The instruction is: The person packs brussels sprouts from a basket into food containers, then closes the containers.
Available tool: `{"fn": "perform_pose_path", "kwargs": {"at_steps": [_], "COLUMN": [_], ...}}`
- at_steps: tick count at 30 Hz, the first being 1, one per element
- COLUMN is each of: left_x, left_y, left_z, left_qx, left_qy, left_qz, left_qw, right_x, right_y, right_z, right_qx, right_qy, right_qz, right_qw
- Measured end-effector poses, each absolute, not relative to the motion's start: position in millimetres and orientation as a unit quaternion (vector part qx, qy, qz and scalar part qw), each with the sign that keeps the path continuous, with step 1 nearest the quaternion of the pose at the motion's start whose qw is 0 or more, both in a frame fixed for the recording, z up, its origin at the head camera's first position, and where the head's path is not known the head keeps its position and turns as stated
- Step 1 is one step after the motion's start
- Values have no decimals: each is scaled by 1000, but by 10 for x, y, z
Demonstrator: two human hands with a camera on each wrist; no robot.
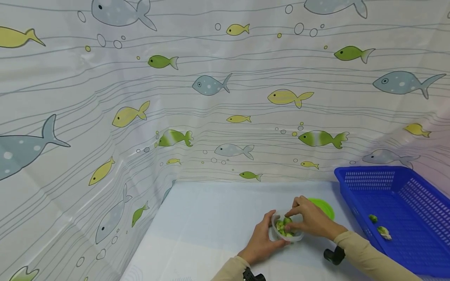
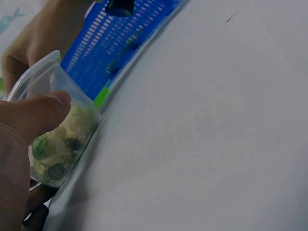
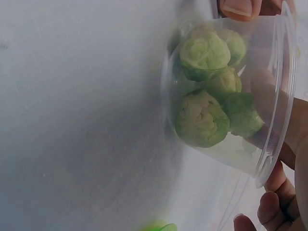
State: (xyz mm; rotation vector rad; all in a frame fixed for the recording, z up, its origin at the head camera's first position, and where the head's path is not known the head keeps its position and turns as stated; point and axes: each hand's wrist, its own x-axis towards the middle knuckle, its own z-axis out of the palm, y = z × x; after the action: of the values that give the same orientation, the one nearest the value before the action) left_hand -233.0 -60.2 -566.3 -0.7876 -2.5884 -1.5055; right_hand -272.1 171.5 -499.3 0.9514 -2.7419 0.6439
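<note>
A clear round plastic tub (image 3: 231, 161) with several Brussels sprouts (image 3: 202, 120) inside stands on the white table. My left hand (image 1: 261, 240) grips the tub from its left side, thumb pressed along the wall in the left wrist view. Over the rim reaches my right hand (image 1: 313, 220), its thumb and forefinger around a Brussels sprout (image 1: 287, 220) at the top of the pile. Inside the tub, part of that grip is blurred by the plastic in the right wrist view. A bright green round lid (image 1: 325, 208) lies behind the right hand, partly covered by it.
On the right stands a blue perforated plastic basket (image 1: 404, 210) holding a small green sprout (image 1: 373, 218) and a paler Brussels sprout (image 1: 384, 233). The white table (image 1: 204, 222) extends to the left. A fish-patterned curtain (image 1: 211, 105) hangs behind and along the left side.
</note>
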Motion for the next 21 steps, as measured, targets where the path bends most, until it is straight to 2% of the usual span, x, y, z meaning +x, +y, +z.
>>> {"fn": "perform_pose_path", "kwargs": {"at_steps": [5,13,21], "left_x": [-2328,-2323,-2328], "left_y": [-597,-590,-592], "left_z": [-5658,-5653,-5652], "left_qx": [-249,-239,-242], "left_qy": [-835,-839,-840], "left_qz": [-490,-489,-485], "left_qw": [17,10,16], "right_x": [-2726,-2722,-2734], "right_y": [1734,1723,1723], "right_z": [-5018,-5077,-5092], "right_qx": [316,319,318], "right_qy": [-918,-906,-901], "right_qz": [223,248,256], "right_qw": [87,128,146]}}
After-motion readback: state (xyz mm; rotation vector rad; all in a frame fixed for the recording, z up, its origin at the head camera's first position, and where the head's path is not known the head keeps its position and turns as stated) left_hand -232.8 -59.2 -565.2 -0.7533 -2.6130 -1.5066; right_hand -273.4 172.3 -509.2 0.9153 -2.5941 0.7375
